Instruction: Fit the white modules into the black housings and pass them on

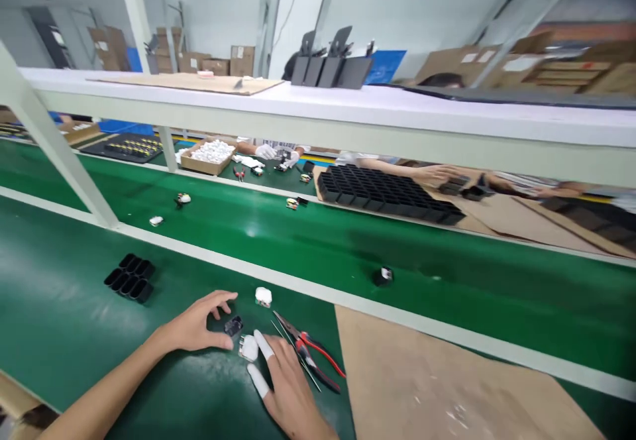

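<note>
R hand (291, 384), white covers (259, 382) on thumb & index, is spread over the tabletop (193, 400), fingertips at a white-topped part (248, 348); can't tell if it's gripped. L hand (205, 323) is loosely curved, unclenched, w/ a small dark part (233, 325) btwn thumb & fingers. Red/black pliers (301, 344) lie just R, then a cardboard sheet (422, 380). 2nd white-topped part (263, 297) sits just beyond; black cups (130, 277) off L. Farther: green strip (223, 231) w/ loose pcs (183, 199), then black cell tray (387, 191), box (201, 164) of white pcs & co-worker's gloved hands (267, 152).
</note>
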Available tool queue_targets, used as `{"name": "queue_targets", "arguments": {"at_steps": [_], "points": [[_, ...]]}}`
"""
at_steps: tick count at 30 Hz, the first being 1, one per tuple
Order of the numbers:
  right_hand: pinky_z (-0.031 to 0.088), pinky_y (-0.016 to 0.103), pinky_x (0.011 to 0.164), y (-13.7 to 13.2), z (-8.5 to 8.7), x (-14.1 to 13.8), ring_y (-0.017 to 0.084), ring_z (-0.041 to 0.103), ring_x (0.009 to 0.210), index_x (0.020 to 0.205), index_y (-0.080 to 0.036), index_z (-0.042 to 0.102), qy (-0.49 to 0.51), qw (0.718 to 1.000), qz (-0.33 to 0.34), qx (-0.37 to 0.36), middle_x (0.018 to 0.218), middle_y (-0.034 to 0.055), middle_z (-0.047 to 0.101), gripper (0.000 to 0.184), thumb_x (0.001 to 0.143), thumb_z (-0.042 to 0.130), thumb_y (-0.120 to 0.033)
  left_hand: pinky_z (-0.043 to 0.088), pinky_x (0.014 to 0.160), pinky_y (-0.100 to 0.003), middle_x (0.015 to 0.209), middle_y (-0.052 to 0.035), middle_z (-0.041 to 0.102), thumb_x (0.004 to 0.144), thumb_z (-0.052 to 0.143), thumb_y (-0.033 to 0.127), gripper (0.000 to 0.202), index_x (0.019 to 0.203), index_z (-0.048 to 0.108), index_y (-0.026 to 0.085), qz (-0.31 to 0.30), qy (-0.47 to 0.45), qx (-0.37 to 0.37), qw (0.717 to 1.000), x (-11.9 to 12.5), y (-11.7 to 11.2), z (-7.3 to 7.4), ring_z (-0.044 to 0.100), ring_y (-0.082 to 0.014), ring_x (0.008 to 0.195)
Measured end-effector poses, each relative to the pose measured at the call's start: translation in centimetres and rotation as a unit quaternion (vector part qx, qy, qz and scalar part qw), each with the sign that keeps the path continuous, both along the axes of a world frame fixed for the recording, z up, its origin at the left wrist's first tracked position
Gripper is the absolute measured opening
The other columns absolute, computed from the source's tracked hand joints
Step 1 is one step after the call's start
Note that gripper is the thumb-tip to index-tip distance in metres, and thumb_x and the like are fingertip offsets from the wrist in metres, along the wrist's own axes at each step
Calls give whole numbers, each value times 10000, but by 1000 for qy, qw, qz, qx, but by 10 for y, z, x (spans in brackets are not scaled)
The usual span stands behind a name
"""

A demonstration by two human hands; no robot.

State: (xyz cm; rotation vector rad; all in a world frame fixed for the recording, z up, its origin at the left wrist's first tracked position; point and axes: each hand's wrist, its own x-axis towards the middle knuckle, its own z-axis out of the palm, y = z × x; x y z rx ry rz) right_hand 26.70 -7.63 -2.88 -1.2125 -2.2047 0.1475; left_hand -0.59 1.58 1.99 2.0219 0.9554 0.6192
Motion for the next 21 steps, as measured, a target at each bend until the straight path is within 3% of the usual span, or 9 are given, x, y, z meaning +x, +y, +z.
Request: {"name": "queue_targets", "arguments": {"at_steps": [3,5,7,9,11,14,18,21], "points": [[603,460,962,1,-9,2,304,647,1177,1613,-232,360,2,1000,10,21,1361,124,659,631,1011,535,-164,576,993,-411,1437,-112,618,931,747,486,673,1529,499,301,36,100,80,991,-19,34,30,649,-271,1222],[610,464,936,3,-15,2,311,654,1149,1617,-221,349,-2,999,14,33,1352,126,666,649,999,535,-150,494,1137,-425,1498,-96,597,921,758,479,656,1504,532,279,82,238,153,956,-38,69,50,562,-289,1375],[613,465,916,4,-19,2,316,658,1130,1618,-215,341,-3,999,16,41,1345,130,671,666,985,529,-130,408,1216,-466,1506,-126,591,905,786,411,620,1457,585,214,139,300,161,930,-61,108,65,511,-330,1426],[610,468,914,4,-21,2,320,656,1131,1617,-218,341,3,999,19,43,1350,135,668,679,972,525,-119,401,1207,-529,1460,-183,606,920,773,346,550,1406,617,141,200,354,152,901,-84,144,74,524,-373,1401],[597,477,945,3,-19,2,324,643,1164,1616,-222,342,10,999,20,37,1371,139,654,684,965,528,-119,480,1123,-564,1422,-173,615,968,728,342,469,1376,617,139,253,403,132,869,-102,169,77,588,-350,1318],[562,483,1021,-2,-8,2,312,609,1214,1604,-215,349,14,1000,15,5,1394,137,631,673,965,529,-106,588,977,-499,1359,-121,633,1019,672,354,382,1345,615,165,292,456,108,834,-112,185,74,666,-276,1167],[532,489,1046,-6,8,-1,300,587,1174,1503,-189,456,7,998,-1,-60,1334,128,637,591,932,590,-118,573,994,-492,1316,-121,655,1018,666,320,364,1335,617,150,286,483,113,820,-94,193,65,670,-275,1162],[512,489,1048,-4,12,-1,304,562,1177,1440,-170,494,2,997,-10,-82,1338,128,627,539,926,650,-211,518,1062,-387,1206,-166,692,944,631,164,476,1393,565,20,245,471,133,837,-65,196,55,634,-330,1265]]}}
